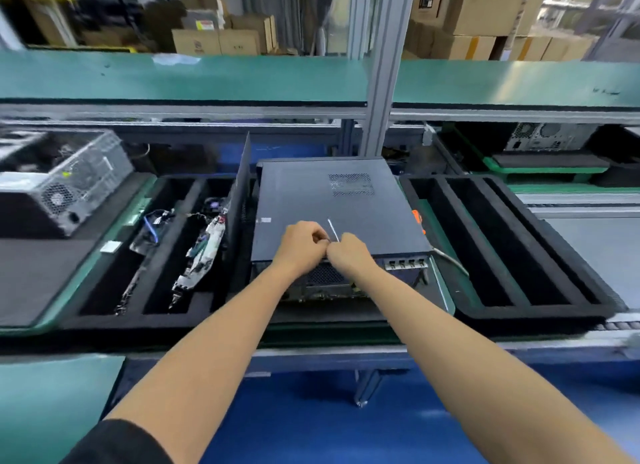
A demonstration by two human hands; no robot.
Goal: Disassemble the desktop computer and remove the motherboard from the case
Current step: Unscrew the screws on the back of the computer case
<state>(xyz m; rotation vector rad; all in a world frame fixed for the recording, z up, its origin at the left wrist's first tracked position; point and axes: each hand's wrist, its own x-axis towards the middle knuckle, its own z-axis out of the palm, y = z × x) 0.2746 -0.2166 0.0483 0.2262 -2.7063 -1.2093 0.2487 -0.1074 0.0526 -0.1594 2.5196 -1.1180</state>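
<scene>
A dark grey desktop computer case (pixel 332 207) lies flat in front of me, its side panel on top with a mesh vent near the back. Its rear panel with ports faces me. My left hand (pixel 304 240) and my right hand (pixel 348 252) meet over the near edge of the case, fingers curled. A thin white strip (pixel 333 230), like a cable tie, sticks up between them; both hands pinch at its base. The motherboard is hidden inside the case.
A black foam tray (pixel 166 255) on the left holds cables and removed parts; a loose dark panel (pixel 242 186) stands upright beside the case. Another slotted foam tray (pixel 512 248) lies on the right. A second computer (pixel 65 179) sits far left. An orange-handled tool (pixel 417 217) lies by the case's right side.
</scene>
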